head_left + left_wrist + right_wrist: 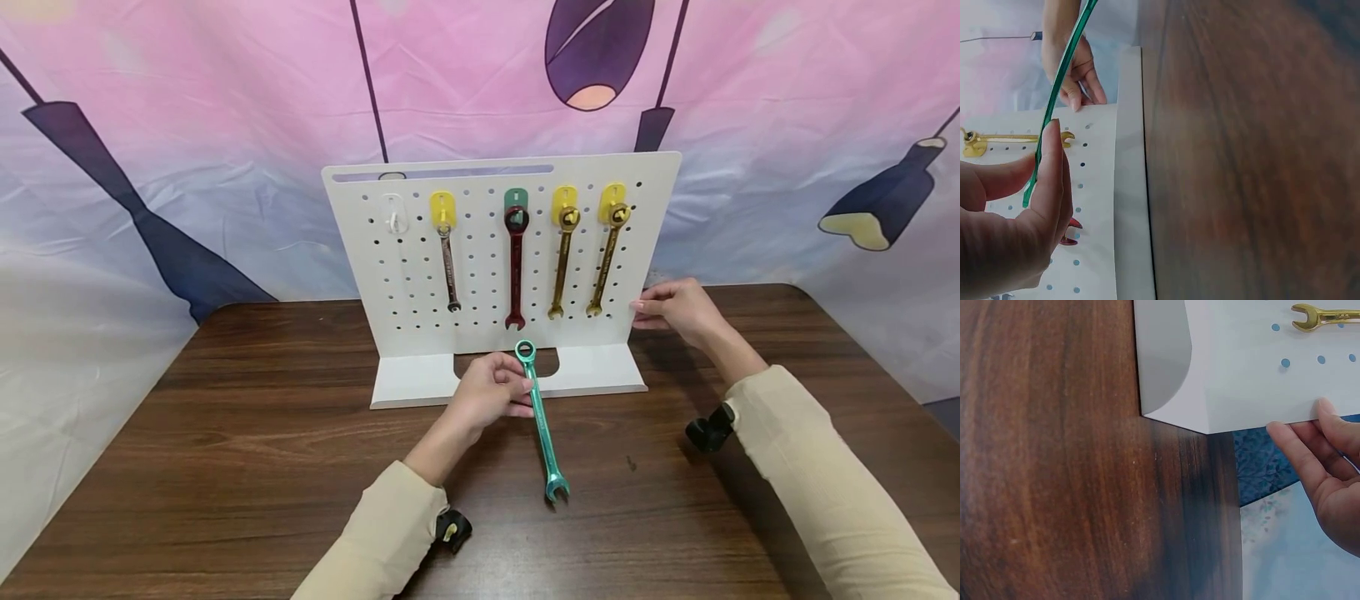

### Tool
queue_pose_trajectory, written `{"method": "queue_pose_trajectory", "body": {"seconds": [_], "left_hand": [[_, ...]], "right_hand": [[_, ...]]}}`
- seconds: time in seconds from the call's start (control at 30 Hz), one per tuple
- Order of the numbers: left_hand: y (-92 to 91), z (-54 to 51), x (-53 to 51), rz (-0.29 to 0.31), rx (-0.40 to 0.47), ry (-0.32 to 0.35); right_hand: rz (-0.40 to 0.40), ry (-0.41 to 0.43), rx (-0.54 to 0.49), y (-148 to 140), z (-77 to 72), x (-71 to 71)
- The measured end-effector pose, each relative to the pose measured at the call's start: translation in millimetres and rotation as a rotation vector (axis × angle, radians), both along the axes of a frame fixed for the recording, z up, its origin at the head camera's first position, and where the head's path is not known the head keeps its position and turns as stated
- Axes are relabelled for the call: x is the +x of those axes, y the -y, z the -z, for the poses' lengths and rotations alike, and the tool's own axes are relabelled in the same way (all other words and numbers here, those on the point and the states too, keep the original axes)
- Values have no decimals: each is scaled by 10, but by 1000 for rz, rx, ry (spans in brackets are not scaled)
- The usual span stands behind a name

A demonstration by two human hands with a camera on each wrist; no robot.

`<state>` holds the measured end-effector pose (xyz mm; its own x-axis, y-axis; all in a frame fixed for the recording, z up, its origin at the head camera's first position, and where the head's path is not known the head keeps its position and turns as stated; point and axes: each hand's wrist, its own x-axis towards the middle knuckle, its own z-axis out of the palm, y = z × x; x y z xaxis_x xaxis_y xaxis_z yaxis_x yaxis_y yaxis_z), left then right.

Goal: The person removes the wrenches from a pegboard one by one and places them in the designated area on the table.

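Between thumb and fingers, my left hand (491,390) pinches a green combination wrench (546,442) near its ring end. The wrench's ring points at the pegboard and its open jaw slants down toward me, above the table. In the left wrist view the green wrench (1060,78) shows edge-on. My right hand (678,310) grips the right side edge of the white pegboard (480,258), thumb at the front face and fingers at the edge. A red wrench (516,271), two gold wrenches (562,265) and a small silver wrench (449,271) hang on the board.
A white hook (393,215) is at the board's upper left; the other hooks are yellow and green. The board's white foot (412,382) rests on the dark wooden table (262,450). A patterned cloth (247,100) hangs behind.
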<state>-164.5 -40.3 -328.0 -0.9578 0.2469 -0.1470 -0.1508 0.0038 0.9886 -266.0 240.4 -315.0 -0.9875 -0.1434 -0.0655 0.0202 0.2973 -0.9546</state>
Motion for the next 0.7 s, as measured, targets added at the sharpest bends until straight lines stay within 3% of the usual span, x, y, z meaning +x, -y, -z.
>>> {"method": "queue_pose_trajectory", "body": {"seconds": [0.7], "left_hand": [[-221,92,-3,118,39,203]], "right_hand": [[-5,2,-5,6,-2,-8]]}}
